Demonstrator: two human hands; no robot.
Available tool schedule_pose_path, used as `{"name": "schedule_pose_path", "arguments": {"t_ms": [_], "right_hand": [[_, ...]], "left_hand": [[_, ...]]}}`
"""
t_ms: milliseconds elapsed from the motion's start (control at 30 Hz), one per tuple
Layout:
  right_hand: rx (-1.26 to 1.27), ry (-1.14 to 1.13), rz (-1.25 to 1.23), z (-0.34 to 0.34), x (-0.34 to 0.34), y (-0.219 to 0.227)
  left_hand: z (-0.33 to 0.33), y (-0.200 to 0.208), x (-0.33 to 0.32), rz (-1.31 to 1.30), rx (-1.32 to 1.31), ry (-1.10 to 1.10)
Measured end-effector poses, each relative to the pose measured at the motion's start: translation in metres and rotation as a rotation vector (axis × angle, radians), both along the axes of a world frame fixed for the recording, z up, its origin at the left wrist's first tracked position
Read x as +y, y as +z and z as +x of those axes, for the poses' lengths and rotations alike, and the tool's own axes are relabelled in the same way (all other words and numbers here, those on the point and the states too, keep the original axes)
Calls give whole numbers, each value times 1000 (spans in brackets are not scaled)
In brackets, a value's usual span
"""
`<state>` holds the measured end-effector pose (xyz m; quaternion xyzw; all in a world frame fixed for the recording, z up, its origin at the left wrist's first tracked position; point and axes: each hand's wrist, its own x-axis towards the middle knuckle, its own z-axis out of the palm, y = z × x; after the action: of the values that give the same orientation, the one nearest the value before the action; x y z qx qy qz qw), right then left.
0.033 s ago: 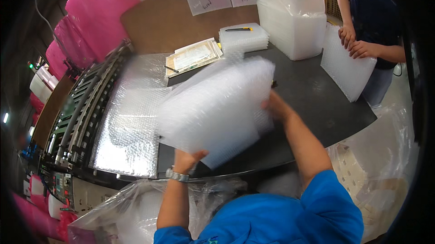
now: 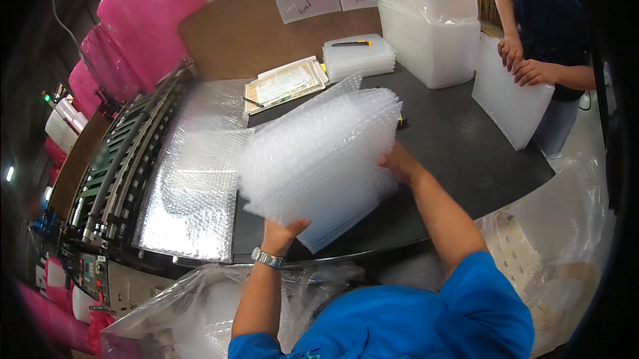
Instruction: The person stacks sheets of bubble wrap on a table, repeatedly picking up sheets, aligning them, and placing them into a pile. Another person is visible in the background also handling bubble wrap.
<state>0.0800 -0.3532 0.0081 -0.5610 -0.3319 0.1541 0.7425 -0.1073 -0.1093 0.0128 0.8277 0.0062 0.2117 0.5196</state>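
Observation:
A tilted stack of clear bubble wrap sheets is between my two hands, above the dark table. My left hand, with a metal watch at the wrist, grips the lower left edge; its thumb lies over the front and the other fingers are hidden behind. On the right edge, my right hand is closed around the sheets. The sheets fan slightly apart at the top and bottom corners. More bubble wrap lies flat to the left, beside the roller machine.
Behind the stack sit papers with a pen and a bubble wrap pile topped by a yellow-black cutter. A tall wrapped stack stands at the back. At right, a co-worker's hands hold another bundle.
The bubble wrap stack has shifted slightly and looks sharper, less smeared by motion. Both my hands keep their hold. The co-worker's hands look the same.

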Motion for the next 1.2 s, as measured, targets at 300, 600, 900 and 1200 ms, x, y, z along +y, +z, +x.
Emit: {"name": "schedule_pose_path", "arguments": {"t_ms": [300,600,900,1200], "right_hand": [[-147,-27,-162,16,28,-4],[-390,3,-619,-1,27,-25],[-501,4,-667,-1,24,-28],[-632,7,-652,-2,22,-29]], "left_hand": [[3,29,4,-156,-339,355],[-21,52,76,417,-505,961],[-43,56,90,468,-649,1061],[-59,51,103,731,-646,1213]]}}
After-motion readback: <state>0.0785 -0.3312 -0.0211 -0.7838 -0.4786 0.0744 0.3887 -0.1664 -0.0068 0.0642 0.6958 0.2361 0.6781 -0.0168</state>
